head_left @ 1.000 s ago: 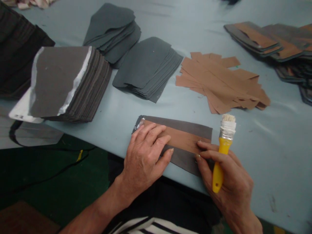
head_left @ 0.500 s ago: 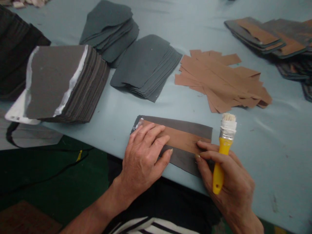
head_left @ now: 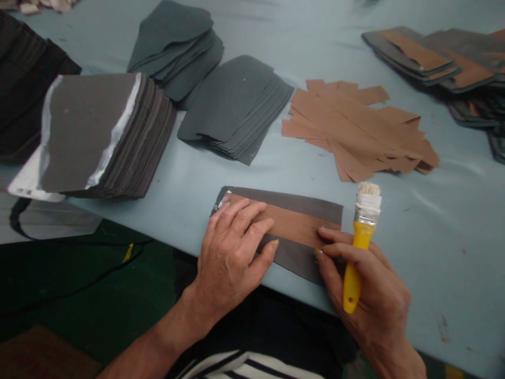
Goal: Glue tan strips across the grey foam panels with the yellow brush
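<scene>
A dark grey sheet (head_left: pixel 300 263) lies at the table's near edge, with a brown strip (head_left: pixel 292 222) flat along its middle. White paste shows at its left end. Fingers spread, my left hand (head_left: pixel 232 252) rests on the strip's left part. My right hand (head_left: pixel 366 289) holds a yellow-handled paintbrush (head_left: pixel 363 237) between its fingers, bristles up and coated white. Its thumb and fingertips also touch the right end of the strip and sheet.
Left stands a tall stack of dark sheets (head_left: pixel 90 126) with white-pasted edges. Two piles of grey-green pieces (head_left: pixel 232 105) (head_left: pixel 173 47) lie behind. Brown strips (head_left: pixel 355 126) are heaped ahead. Pieces bearing brown strips (head_left: pixel 430 52) are piled at far right.
</scene>
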Action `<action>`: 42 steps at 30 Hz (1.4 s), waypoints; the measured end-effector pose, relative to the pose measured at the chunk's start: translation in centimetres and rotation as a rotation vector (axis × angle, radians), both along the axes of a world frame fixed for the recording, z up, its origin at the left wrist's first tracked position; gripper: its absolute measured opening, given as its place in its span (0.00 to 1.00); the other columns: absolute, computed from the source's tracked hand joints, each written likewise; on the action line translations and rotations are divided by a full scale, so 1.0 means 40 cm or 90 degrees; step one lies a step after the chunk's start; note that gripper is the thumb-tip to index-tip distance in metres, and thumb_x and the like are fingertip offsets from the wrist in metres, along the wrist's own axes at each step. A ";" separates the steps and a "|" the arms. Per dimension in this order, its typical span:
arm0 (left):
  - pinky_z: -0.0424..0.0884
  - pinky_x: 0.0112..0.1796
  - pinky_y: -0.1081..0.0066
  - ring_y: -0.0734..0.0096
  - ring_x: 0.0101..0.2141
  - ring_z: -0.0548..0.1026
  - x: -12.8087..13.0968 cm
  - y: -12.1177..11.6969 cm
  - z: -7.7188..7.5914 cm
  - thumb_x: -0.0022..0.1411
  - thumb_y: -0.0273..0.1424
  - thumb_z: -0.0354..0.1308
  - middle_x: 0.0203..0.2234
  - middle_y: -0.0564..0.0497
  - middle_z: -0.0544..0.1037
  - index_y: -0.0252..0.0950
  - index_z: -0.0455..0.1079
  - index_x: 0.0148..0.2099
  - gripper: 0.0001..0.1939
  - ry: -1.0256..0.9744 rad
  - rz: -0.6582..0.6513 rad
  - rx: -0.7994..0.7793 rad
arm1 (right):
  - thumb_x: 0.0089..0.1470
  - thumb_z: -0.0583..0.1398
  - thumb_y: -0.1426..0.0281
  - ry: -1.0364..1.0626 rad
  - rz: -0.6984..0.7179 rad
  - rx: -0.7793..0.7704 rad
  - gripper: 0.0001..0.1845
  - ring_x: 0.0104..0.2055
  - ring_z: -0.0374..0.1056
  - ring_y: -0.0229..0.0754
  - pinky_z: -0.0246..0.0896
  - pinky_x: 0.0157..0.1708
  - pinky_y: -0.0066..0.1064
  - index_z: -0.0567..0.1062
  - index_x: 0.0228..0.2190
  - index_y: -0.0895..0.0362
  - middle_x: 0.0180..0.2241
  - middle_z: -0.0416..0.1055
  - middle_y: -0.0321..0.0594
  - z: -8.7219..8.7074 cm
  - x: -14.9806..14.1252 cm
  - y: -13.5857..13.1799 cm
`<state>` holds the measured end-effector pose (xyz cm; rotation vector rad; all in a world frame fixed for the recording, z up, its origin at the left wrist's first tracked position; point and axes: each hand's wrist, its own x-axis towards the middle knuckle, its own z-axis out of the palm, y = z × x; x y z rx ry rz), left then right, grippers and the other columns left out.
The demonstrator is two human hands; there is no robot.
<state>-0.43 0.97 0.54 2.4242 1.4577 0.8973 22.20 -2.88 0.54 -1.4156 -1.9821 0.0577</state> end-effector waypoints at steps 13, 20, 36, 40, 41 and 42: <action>0.66 0.63 0.49 0.49 0.60 0.74 0.003 0.003 -0.003 0.70 0.31 0.60 0.56 0.41 0.80 0.34 0.75 0.52 0.11 0.000 0.002 0.014 | 0.60 0.68 0.78 0.018 0.011 -0.006 0.09 0.49 0.79 0.46 0.72 0.53 0.38 0.75 0.40 0.58 0.47 0.82 0.50 0.000 -0.002 0.000; 0.66 0.63 0.48 0.50 0.60 0.74 0.003 0.001 -0.002 0.70 0.31 0.60 0.56 0.41 0.80 0.34 0.75 0.52 0.11 -0.001 0.003 0.010 | 0.60 0.68 0.78 0.020 0.011 -0.005 0.09 0.49 0.79 0.46 0.73 0.53 0.39 0.75 0.40 0.57 0.46 0.82 0.50 0.003 -0.001 0.000; 0.66 0.62 0.49 0.49 0.61 0.73 -0.002 0.001 -0.002 0.70 0.31 0.61 0.57 0.42 0.80 0.34 0.75 0.52 0.11 -0.006 -0.004 -0.002 | 0.61 0.67 0.78 0.012 0.006 -0.001 0.09 0.48 0.79 0.45 0.73 0.52 0.37 0.75 0.40 0.57 0.46 0.82 0.49 -0.001 -0.001 0.002; 0.66 0.62 0.49 0.50 0.60 0.73 -0.002 0.000 0.000 0.70 0.31 0.60 0.57 0.41 0.80 0.34 0.75 0.52 0.11 -0.006 -0.006 -0.001 | 0.61 0.68 0.77 0.005 0.004 -0.003 0.08 0.49 0.79 0.45 0.73 0.52 0.37 0.75 0.40 0.56 0.46 0.82 0.49 -0.002 0.000 -0.001; 0.66 0.62 0.49 0.50 0.60 0.73 -0.002 0.000 0.000 0.70 0.31 0.60 0.57 0.41 0.80 0.34 0.75 0.52 0.11 -0.007 -0.006 0.000 | 0.61 0.68 0.77 0.007 0.004 -0.004 0.08 0.49 0.79 0.45 0.73 0.52 0.37 0.75 0.40 0.57 0.46 0.82 0.48 -0.002 0.000 -0.001; 0.66 0.62 0.49 0.50 0.61 0.73 -0.002 0.000 -0.001 0.70 0.31 0.60 0.57 0.41 0.80 0.34 0.75 0.52 0.11 -0.008 -0.007 0.002 | 0.61 0.68 0.77 0.010 0.004 -0.006 0.08 0.49 0.79 0.45 0.73 0.53 0.37 0.75 0.40 0.57 0.47 0.82 0.49 -0.002 0.000 -0.002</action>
